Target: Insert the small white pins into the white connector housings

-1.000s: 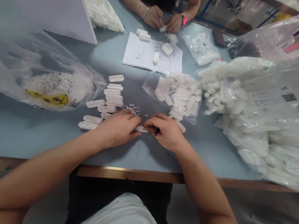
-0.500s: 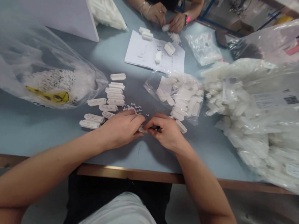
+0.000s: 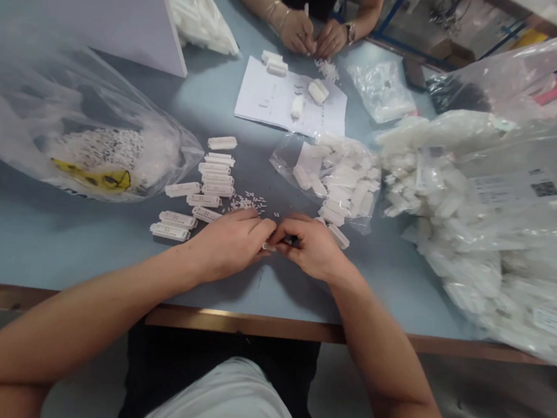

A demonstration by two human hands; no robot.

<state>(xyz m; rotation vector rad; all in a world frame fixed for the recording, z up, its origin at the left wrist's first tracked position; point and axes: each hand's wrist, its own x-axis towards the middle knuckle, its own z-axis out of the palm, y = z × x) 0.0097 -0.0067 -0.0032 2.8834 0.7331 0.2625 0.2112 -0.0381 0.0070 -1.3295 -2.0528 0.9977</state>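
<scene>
My left hand (image 3: 231, 244) and my right hand (image 3: 311, 248) meet over the blue-grey table (image 3: 102, 256), fingers curled. Between them they pinch a small white plastic connector (image 3: 268, 246), mostly hidden by the fingertips. A dark slim tool (image 3: 294, 240) shows in the right hand's fingers. A scatter of tiny white pins (image 3: 249, 202) lies just beyond my left hand. Left of that, several white connectors (image 3: 205, 184) lie in rows.
An open small bag of white connectors (image 3: 337, 179) lies beyond my right hand. Large clear bags sit at the right (image 3: 499, 214) and left (image 3: 70, 138). Across the table another person's hands (image 3: 313, 35) work above a paper sheet (image 3: 280, 102). A white board (image 3: 96, 0) stands far left.
My hands have drawn closer together, so less of the white connector shows between them. The other person's hands have shifted slightly and now hold a thin white piece upright.
</scene>
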